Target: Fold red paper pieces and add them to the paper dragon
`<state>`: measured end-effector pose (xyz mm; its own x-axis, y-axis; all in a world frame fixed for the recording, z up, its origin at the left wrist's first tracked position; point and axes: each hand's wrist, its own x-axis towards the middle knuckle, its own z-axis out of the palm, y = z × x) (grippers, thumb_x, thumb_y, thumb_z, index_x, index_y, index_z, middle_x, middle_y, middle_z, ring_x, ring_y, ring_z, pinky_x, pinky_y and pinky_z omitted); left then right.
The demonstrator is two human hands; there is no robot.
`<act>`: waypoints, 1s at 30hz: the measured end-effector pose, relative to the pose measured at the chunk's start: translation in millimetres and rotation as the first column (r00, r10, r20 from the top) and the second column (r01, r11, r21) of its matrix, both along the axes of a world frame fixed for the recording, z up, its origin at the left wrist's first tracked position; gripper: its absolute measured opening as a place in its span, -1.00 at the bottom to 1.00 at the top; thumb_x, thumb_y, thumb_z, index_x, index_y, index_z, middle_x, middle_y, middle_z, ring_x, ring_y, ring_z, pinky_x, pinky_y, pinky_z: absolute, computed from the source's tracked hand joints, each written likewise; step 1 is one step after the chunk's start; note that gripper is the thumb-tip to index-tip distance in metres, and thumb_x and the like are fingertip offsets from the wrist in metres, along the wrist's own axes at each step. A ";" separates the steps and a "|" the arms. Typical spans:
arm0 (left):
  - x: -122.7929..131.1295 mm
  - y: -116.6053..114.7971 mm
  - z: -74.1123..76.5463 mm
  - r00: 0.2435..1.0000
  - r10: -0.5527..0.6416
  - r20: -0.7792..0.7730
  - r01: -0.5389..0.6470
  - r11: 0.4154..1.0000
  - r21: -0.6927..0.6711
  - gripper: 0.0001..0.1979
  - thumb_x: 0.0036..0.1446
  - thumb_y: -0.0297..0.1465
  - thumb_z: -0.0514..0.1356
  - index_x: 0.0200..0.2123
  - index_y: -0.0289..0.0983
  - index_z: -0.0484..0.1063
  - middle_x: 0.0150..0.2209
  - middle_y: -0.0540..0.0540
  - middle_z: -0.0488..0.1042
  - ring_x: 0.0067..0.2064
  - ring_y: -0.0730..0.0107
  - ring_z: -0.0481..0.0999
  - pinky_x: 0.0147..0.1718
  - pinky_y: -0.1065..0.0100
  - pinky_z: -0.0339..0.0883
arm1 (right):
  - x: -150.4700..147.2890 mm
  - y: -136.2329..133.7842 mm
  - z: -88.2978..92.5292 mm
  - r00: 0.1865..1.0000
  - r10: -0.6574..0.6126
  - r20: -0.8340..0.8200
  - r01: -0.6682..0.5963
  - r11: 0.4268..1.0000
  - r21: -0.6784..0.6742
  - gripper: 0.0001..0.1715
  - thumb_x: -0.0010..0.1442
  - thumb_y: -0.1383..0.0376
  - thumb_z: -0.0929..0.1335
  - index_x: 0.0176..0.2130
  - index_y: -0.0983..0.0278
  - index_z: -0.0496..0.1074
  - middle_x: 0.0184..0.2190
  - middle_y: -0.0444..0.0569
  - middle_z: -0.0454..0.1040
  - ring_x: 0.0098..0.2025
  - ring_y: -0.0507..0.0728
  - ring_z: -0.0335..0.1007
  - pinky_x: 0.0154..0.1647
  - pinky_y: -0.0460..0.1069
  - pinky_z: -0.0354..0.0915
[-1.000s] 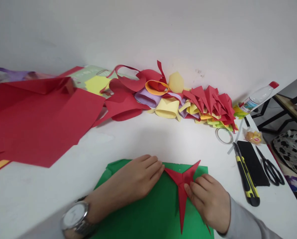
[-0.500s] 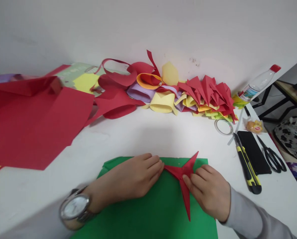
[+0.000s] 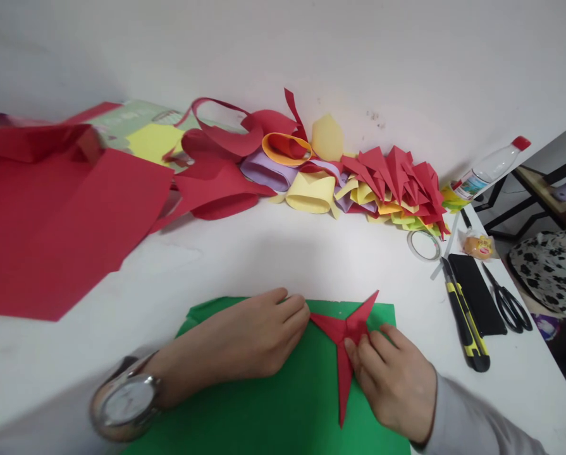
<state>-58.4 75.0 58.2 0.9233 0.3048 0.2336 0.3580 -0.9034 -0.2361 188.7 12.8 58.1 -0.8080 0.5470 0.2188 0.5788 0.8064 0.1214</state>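
Note:
A red folded paper star (image 3: 343,361) with long narrow points lies over a green sheet (image 3: 283,411). One of its points runs to the fingertips of my left hand (image 3: 268,335), which is closed at that tip; a watch (image 3: 128,399) is on this wrist. My right hand (image 3: 394,376) pinches the star near its centre with thumb and curled fingers. Part of the star is hidden under the right fingers. One point sticks up to the right, another hangs toward me.
Large red sheets (image 3: 64,240) cover the table's left. Curled paper shapes (image 3: 311,191) and folded red pieces (image 3: 399,177) line the wall. To the right are a tape roll (image 3: 424,245), a utility knife (image 3: 467,322), a black flat object (image 3: 477,294), scissors (image 3: 508,302) and a bottle (image 3: 489,170).
The star has turned slightly, its lower point swinging left. My right hand has shifted a little left and down, still pinching. The camera view has moved slightly.

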 end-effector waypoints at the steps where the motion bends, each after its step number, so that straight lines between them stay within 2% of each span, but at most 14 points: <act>1: -0.9 1.1 0.7 0.999 -0.016 -0.043 0.017 1.000 0.019 -0.81 0.16 -0.49 0.14 -0.50 -0.24 0.42 -0.46 -0.07 0.41 -0.46 0.30 0.28 -0.53 0.24 0.09 | -0.3 0.5 0.6 1.000 0.001 -0.004 -0.001 1.000 -0.005 -0.69 0.27 0.47 0.20 -0.07 0.49 0.43 -0.38 0.08 0.47 -0.36 0.18 0.28 -0.23 0.14 0.24; 3: -2.0 2.8 2.3 0.989 -0.058 -0.132 0.067 0.996 0.064 -0.83 0.15 -0.49 0.15 -0.49 -0.26 0.43 -0.47 -0.08 0.41 -0.46 0.28 0.30 -0.56 0.24 0.07 | -0.6 2.4 1.8 1.000 0.005 -0.025 -0.006 1.000 -0.013 -0.70 0.28 0.48 0.19 -0.09 0.50 0.44 -0.41 0.05 0.46 -0.40 0.15 0.25 -0.27 0.12 0.22; 6: -0.3 2.7 4.2 0.988 -0.046 -0.145 0.059 0.995 0.086 -0.82 0.16 -0.47 0.14 -0.48 -0.26 0.44 -0.46 -0.10 0.42 -0.44 0.26 0.32 -0.55 0.23 0.10 | -0.4 6.4 2.7 0.997 0.008 -0.075 -0.009 1.000 -0.008 -0.69 0.31 0.49 0.16 -0.10 0.49 0.44 -0.44 0.02 0.45 -0.42 0.13 0.22 -0.32 0.12 0.20; 12: 16.0 -4.3 -0.3 0.995 -0.096 -0.023 0.095 0.995 -0.036 -0.83 0.20 -0.48 0.09 -0.38 -0.22 0.46 -0.38 -0.13 0.48 -0.38 0.25 0.36 -0.44 0.23 0.19 | 0.8 13.6 4.4 0.994 0.049 -0.101 -0.046 0.998 0.032 -0.73 0.30 0.51 0.24 -0.35 0.36 0.47 -0.54 -0.08 0.36 -0.46 0.09 0.18 -0.37 0.07 0.12; 16: 28.3 -6.0 -5.6 0.982 -0.136 0.131 0.145 0.987 -0.066 -0.86 0.18 -0.46 0.12 -0.40 -0.26 0.46 -0.42 -0.13 0.46 -0.40 0.26 0.34 -0.44 0.22 0.17 | 4.3 13.9 4.1 0.995 0.065 -0.074 -0.065 0.998 -0.001 -0.74 0.32 0.50 0.21 -0.15 0.41 0.47 -0.51 -0.06 0.37 -0.44 0.12 0.20 -0.38 0.07 0.13; 19: 32.8 -4.9 -6.0 0.981 -0.150 0.120 0.157 0.986 -0.059 -0.85 0.14 -0.47 0.14 -0.47 -0.27 0.45 -0.49 -0.08 0.40 -0.46 0.28 0.29 -0.51 0.21 0.10 | 6.3 12.8 2.0 0.997 0.060 -0.052 -0.062 0.998 -0.025 -0.69 0.33 0.48 0.19 -0.03 0.42 0.42 -0.51 -0.06 0.35 -0.43 0.12 0.20 -0.36 0.08 0.14; 25: 33.5 -2.4 -2.6 0.982 -0.159 0.100 0.167 0.983 -0.080 -0.84 0.12 -0.46 0.18 -0.52 -0.25 0.42 -0.51 -0.04 0.36 -0.46 0.29 0.22 -0.54 0.20 0.02 | 2.8 11.6 3.2 0.999 0.018 -0.028 -0.019 0.999 -0.031 -0.72 0.34 0.45 0.22 -0.05 0.36 0.44 -0.51 -0.08 0.31 -0.44 0.11 0.19 -0.39 0.06 0.10; 30: 33.1 -2.1 -2.2 0.988 -0.103 0.118 0.121 0.980 -0.155 -0.83 0.10 -0.49 0.21 -0.54 -0.23 0.39 -0.49 -0.01 0.35 -0.44 0.30 0.22 -0.51 0.19 0.04 | -1.5 9.4 8.0 1.000 -0.015 0.005 0.015 0.999 -0.052 -0.76 0.33 0.46 0.22 -0.12 0.36 0.46 -0.51 -0.09 0.31 -0.46 0.11 0.18 -0.42 0.07 0.06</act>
<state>-25.3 72.9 56.0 0.9253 0.2432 0.2911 0.2682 -0.9621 -0.0489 187.2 22.2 66.1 -0.8004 0.5697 0.1863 0.5906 0.8028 0.0822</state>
